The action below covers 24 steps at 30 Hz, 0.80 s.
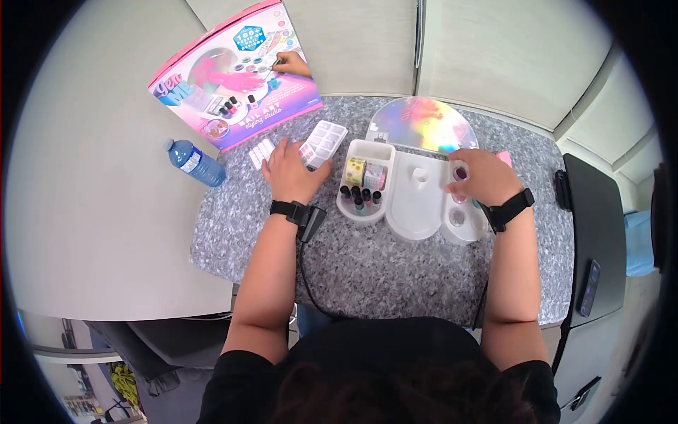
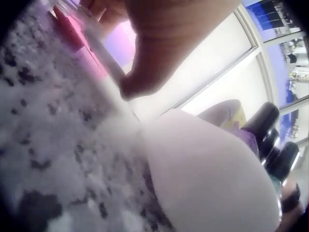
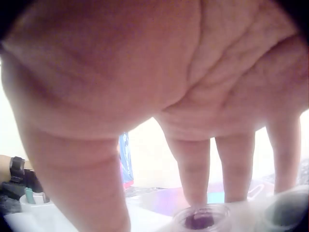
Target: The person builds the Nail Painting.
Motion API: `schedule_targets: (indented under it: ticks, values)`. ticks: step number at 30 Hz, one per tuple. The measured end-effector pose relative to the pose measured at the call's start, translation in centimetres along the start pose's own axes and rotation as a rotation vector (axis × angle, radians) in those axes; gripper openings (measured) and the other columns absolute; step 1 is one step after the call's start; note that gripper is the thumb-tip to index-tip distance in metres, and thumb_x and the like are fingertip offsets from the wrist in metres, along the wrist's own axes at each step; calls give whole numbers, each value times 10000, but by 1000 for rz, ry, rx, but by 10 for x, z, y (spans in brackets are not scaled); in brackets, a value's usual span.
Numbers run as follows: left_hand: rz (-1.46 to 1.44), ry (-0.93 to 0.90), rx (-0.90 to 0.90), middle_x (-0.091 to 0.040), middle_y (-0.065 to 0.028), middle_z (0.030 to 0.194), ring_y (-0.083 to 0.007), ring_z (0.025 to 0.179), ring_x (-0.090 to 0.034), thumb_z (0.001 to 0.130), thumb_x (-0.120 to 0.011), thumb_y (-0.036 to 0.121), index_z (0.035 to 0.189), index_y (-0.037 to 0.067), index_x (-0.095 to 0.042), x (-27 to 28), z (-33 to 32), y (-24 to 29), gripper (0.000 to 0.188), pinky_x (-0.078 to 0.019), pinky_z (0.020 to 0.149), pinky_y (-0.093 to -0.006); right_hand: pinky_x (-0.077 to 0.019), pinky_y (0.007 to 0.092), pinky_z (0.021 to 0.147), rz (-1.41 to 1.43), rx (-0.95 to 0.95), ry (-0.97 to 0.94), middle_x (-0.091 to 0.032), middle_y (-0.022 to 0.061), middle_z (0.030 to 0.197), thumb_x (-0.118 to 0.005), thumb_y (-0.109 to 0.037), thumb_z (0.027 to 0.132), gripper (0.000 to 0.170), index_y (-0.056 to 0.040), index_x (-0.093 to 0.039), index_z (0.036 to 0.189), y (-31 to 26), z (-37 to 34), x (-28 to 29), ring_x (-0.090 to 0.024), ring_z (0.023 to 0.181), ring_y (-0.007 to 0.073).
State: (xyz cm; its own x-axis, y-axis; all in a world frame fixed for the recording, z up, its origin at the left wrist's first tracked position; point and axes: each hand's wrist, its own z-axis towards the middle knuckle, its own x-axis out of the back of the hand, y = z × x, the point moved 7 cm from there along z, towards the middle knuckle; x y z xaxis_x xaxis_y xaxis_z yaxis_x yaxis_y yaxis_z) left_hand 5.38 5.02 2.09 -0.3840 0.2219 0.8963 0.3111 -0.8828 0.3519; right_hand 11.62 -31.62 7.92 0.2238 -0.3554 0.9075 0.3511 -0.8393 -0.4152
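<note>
My left hand (image 1: 293, 173) grips a white compartment tray (image 1: 330, 134), which holds small pink pieces. Its thumb (image 2: 137, 87) lies against the tray's near edge, with fingers on the far side. Over the right section of a white organizer (image 1: 413, 225), my right hand (image 1: 487, 177) reaches down with straight, spread fingers. A small clear jar with dark purple contents (image 3: 200, 220) stands between its thumb (image 3: 91, 193) and fingers. Nearby in that section is another clear jar (image 1: 458, 217). The organizer's left section contains patterned tape rolls (image 1: 355, 172) and several black-capped nail polish bottles (image 1: 359, 205).
Behind the organizer lies a shiny iridescent half-round panel (image 1: 424, 127). A nail art box (image 1: 240, 78) stands at the back left, beside a blue water bottle (image 1: 194, 164). White strips (image 1: 261, 153) lie left of my left hand. The speckled table's (image 1: 381, 275) edge curves before me.
</note>
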Motion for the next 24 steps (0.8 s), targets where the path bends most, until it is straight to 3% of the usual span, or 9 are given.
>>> schedule_targets:
  ticks: [4,8,12,14,16,18,20,21,24]
  values:
    - [-107,157,-86,-603,-174,1537,-364,1484,-502,758,-900,508,1359,93,-661,14,-2,10,768,-219,1245,-687,-590,421,929,34,1,-95,-778,181,1164,-913,-207,759,614,-24,-727,1316,-9,-6,1,-763,1041,334]
    - [-156,62,-59,-685,-133,1423,-344,1385,-600,779,-893,506,1356,93,-650,20,-3,18,750,-195,1240,-703,-578,414,965,52,-12,-198,-760,190,1227,-908,-208,802,623,-7,-701,1354,-24,-13,1,-751,1076,348]
    - [-473,55,-135,-721,-129,1317,-289,1239,-687,795,-926,345,1346,54,-639,28,-10,32,686,-389,1182,-557,-562,413,1007,2,268,149,-758,178,1240,-866,-246,880,593,-23,-676,1395,-41,-17,5,-734,1136,336]
    - [-597,70,-193,-718,-132,1311,-276,1212,-698,797,-935,278,1351,38,-630,33,-14,40,676,-457,1146,-490,-542,478,1050,132,419,333,-746,212,1244,-817,-328,924,563,-5,-688,1366,-64,-21,15,-689,1217,402]
    - [-683,133,-426,-719,-132,1304,-277,1202,-703,777,-942,180,1388,17,-609,47,-23,56,714,-532,1048,-377,-560,451,1012,256,420,352,-756,206,1203,-814,-309,938,541,2,-685,1362,-82,-19,16,-716,1162,375]
    - [-653,139,-485,-717,-126,1317,-285,1210,-702,776,-943,191,1403,22,-603,62,-32,68,732,-492,1103,-423,-577,423,974,376,421,364,-767,201,1163,-810,-289,953,519,9,-683,1358,-97,-13,11,-743,1108,347]
    - [-618,146,-539,-715,-120,1330,-294,1217,-702,776,-944,202,1418,27,-598,68,-38,73,750,-452,1158,-470,-590,360,845,828,324,246,-782,159,1023,-798,-225,976,440,15,-692,1329,-98,6,-8,-764,919,263]
    - [-578,170,-573,-718,-113,1328,-290,1219,-699,778,-943,223,1419,36,-601,69,-40,75,750,-385,1202,-509,-573,333,746,809,295,218,-766,119,885,-785,-173,990,369,28,-701,1287,-104,11,-9,-730,782,194]
    - [-538,163,-584,-730,-96,1315,-285,1220,-696,823,-909,268,1421,56,-604,71,-37,71,704,-248,1266,-574,-562,346,723,665,321,263,-750,137,852,-792,-191,987,371,42,-705,1263,-111,20,-5,-717,760,217]
